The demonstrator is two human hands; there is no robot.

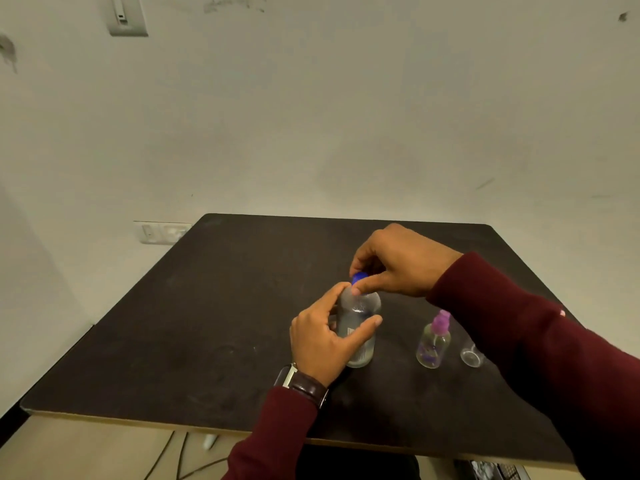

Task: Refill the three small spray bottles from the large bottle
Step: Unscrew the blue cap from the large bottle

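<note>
Large bottle (pixel 360 327) stands upright on the dark worktop (pixel 207 323), right of centre, toward the near edge. Clear body, liquid level hard to read.

Left hand (pixel 322 344) wraps the bottle's body from the left; its fingers (pixel 367 325) curl across the front and thumb side sits high near the shoulder. Grasping the bottle firmly. Brown watch strap (pixel 308 386) on that wrist, maroon sleeve (pixel 273 441) below.

Right hand (pixel 401 261) comes in from the right, above the bottle. Thumb and forefinger pinch the blue cap (pixel 359 278) at the bottle's top; cap mostly hidden between them. Cannot tell whether the cap is loosened.

1 small spray bottle (pixel 433 342) with purple pump top stands upright just right of the large bottle, apart from it. Further right, a clear small container (pixel 471 356) partly hidden by the right sleeve; no top visible. Neither hand touches these.
</note>
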